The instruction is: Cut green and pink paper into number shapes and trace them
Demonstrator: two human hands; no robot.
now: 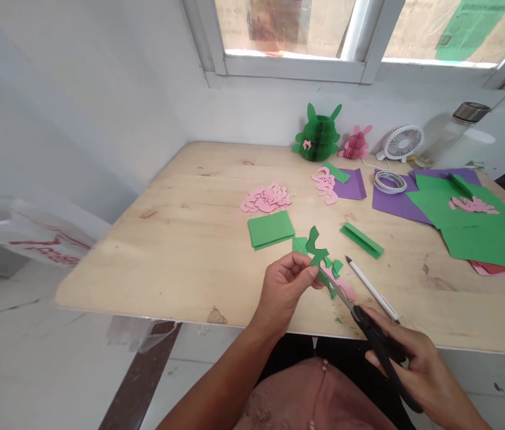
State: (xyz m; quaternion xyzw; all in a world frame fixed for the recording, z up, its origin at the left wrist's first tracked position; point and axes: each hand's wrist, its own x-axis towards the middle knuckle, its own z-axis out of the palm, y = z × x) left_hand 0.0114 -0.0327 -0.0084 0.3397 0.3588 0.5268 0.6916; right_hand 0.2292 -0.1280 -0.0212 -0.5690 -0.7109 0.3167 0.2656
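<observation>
Between the thumb and fingers of my left hand (289,283) is a curvy green paper cutout (317,246), its wavy upper part sticking up past the fingertips. My right hand (418,364) grips black-handled scissors (380,346), whose blades point up and left and reach the paper beside my left thumb. Under the blades lie small green scraps (336,267) and a pink paper piece (345,289). A white pen (372,289) with a dark tip rests just right of the scraps. Beyond my left hand sits a folded green paper stack (271,230).
A pile of pink cutouts (267,198) lies mid-table, with a folded green strip (362,240) to its right. Green sheets (480,209) and a tape roll (389,183) are at the right. Green (319,137) and pink (356,143) paper figures, a small fan (402,143) and a bottle (452,134) stand by the wall.
</observation>
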